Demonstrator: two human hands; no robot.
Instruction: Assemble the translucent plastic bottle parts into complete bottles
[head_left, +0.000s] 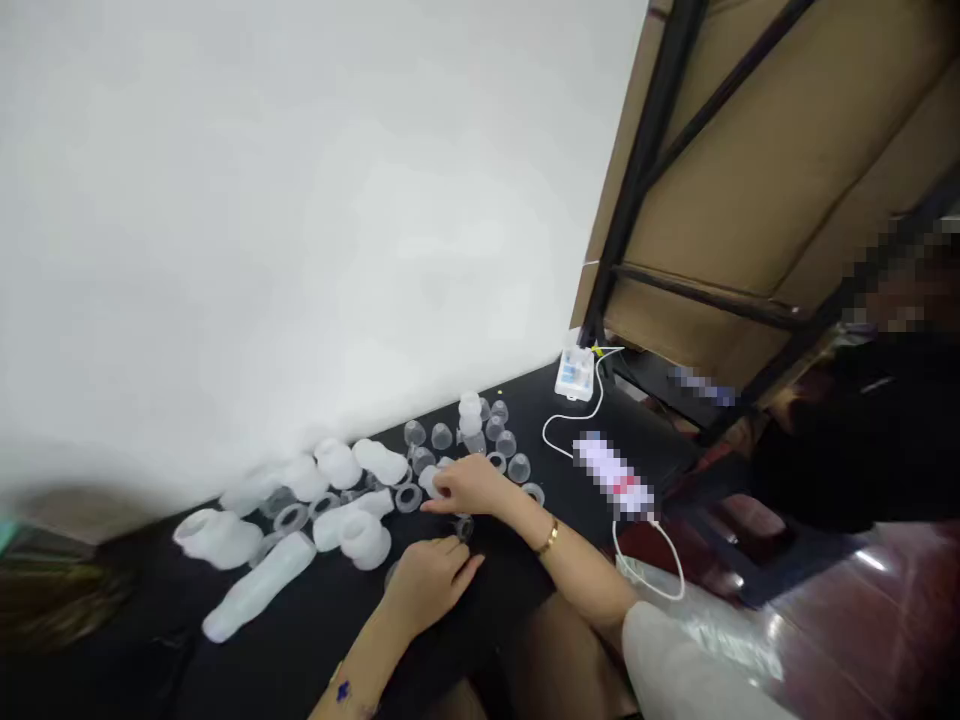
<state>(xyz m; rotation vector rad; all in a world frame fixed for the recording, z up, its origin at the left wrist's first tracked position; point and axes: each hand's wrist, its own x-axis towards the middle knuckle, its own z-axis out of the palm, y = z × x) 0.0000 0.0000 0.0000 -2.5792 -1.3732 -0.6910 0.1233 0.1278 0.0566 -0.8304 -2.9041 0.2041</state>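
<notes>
My right hand (476, 487) is over the middle of the black table, its fingers curled and its thumb pointing left. A whitish translucent cup-like piece (429, 482) is at its fingertips; the exact grip is partly hidden. Nearer to me, my left hand (426, 582) lies low over the table with fingers stretched forward and thumb apart. A small clear ring-shaped piece (464, 528) sits by its fingertips, between the two hands. Part of another clear piece (391, 574) shows beside the left hand. Clear dome-shaped cups (505, 444) and flanged rings (408, 497) surround the right hand.
Several white, soft-looking hollow sleeves (259, 585) lie to the left on the black table (330, 640). A white stacked piece (470, 412) stands at the back. To the right are a power strip (575, 374), a white cable (559, 418) and a blurred phone-like object (613, 475).
</notes>
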